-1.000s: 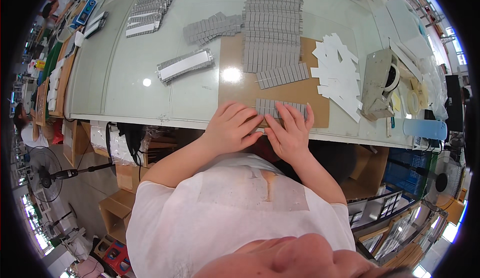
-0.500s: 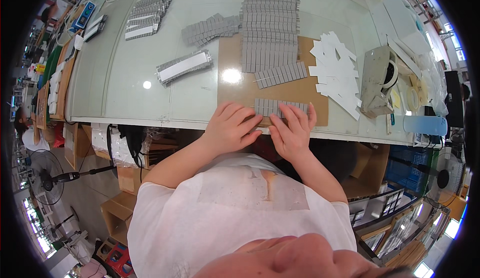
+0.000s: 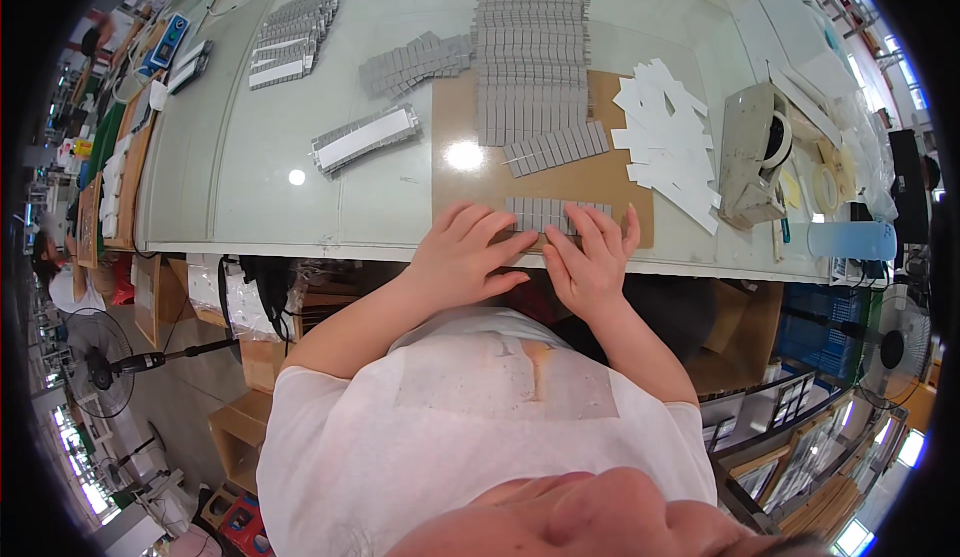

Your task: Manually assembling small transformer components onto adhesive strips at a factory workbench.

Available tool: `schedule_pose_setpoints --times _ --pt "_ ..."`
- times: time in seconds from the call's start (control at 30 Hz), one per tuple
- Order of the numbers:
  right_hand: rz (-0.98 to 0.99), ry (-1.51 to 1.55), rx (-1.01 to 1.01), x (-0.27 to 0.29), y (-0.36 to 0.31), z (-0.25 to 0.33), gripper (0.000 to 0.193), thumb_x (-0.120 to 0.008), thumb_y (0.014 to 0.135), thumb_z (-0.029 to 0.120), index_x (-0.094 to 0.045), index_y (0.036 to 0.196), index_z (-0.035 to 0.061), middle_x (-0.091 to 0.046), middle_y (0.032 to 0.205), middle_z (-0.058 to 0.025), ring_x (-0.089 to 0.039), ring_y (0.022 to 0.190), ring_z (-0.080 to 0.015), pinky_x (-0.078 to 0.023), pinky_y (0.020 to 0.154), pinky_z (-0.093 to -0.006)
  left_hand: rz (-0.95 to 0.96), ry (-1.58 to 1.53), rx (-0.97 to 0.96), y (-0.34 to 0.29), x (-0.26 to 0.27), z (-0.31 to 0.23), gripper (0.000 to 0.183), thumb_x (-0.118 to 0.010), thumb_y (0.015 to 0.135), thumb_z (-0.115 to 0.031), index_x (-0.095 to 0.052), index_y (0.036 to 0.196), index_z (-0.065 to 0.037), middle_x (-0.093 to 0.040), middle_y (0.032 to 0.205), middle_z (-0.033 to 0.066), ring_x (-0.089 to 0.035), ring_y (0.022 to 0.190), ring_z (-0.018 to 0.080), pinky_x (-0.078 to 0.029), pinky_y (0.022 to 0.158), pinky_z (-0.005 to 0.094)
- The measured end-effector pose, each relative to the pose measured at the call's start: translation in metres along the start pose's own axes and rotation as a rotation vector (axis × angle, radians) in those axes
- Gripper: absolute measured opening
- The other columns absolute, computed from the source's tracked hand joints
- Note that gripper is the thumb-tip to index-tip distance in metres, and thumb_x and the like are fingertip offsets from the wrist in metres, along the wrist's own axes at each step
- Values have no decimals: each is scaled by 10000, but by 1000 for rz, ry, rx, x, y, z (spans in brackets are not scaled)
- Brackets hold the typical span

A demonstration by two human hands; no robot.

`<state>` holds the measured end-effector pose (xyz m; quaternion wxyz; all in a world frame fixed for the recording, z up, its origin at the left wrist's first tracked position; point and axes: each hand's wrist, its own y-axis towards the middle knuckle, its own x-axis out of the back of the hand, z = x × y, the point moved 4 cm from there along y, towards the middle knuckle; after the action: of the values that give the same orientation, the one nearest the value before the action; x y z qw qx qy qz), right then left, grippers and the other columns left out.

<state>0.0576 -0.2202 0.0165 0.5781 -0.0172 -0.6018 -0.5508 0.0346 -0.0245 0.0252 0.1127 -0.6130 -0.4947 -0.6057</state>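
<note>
Between my hands, flat on a brown cardboard sheet [image 3: 620, 192] at the table's near edge, lies a grey segmented strip [image 3: 540, 213]. My left hand [image 3: 468, 255] is at its left end, fingers stretched toward its near edge. Over its right part, my right hand [image 3: 594, 262] rests with fingers spread, fingertips on the strip. Neither hand is wrapped round anything. Just beyond lies another grey strip [image 3: 557, 149], tilted, below a long overlapping stack of grey strips [image 3: 532, 67].
White paper strips [image 3: 665, 137] lie fanned out at the right, beside a tape dispenser [image 3: 752, 162] and a blue bottle [image 3: 852, 241]. To the left are a grey bundle with a white strip on top [image 3: 366, 139], loose grey strips [image 3: 415, 65] and another pile [image 3: 295, 39].
My left fingers have shifted slightly right along the near edge of the strip. My right fingers have spread a little more. The whole view has shifted slightly.
</note>
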Motion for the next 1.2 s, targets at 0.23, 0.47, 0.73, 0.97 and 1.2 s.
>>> schedule_pose_setpoints --times 0.23,0.47,0.73,0.97,1.2 --pt "10 -9 2 1 -1 0 200 -749 852 243 -777 1022 141 -673 1252 -75 -612 1145 -249 -229 1182 -616 8 -4 -3 0 0 -1 535 -835 766 -435 -710 1236 -214 -561 1247 20 -526 1176 244 -421 1050 428" --pt "82 24 53 0 0 7 281 -738 878 258 -778 1127 135 -649 1333 -117 -588 1205 -284 -215 1196 -604 -165 -76 -8 -7 3 3 474 -842 713 -311 -720 1123 -106 -604 1120 53 -566 1040 276 -471 945 451" --pt "145 11 78 -8 5 17 351 -771 848 289 -750 1178 174 -611 1391 -94 -568 1244 -252 -222 1175 -642 -233 -55 -9 -7 5 4 390 -834 699 -245 -719 1019 -52 -615 1071 62 -575 1003 284 -488 903 456" --pt "152 14 78 -8 4 16 345 -768 859 295 -752 1184 180 -616 1390 -89 -566 1252 -251 -218 1181 -640 -233 -68 -12 -7 4 4 386 -832 701 -241 -719 1015 -46 -613 1073 62 -571 1007 285 -489 906 457" --pt "163 11 74 -6 3 16 332 -758 873 300 -754 1184 183 -617 1390 -85 -569 1250 -252 -219 1183 -636 -230 -76 -18 -6 5 3 367 -822 722 -237 -719 1016 -43 -614 1072 62 -565 993 284 -490 893 448"
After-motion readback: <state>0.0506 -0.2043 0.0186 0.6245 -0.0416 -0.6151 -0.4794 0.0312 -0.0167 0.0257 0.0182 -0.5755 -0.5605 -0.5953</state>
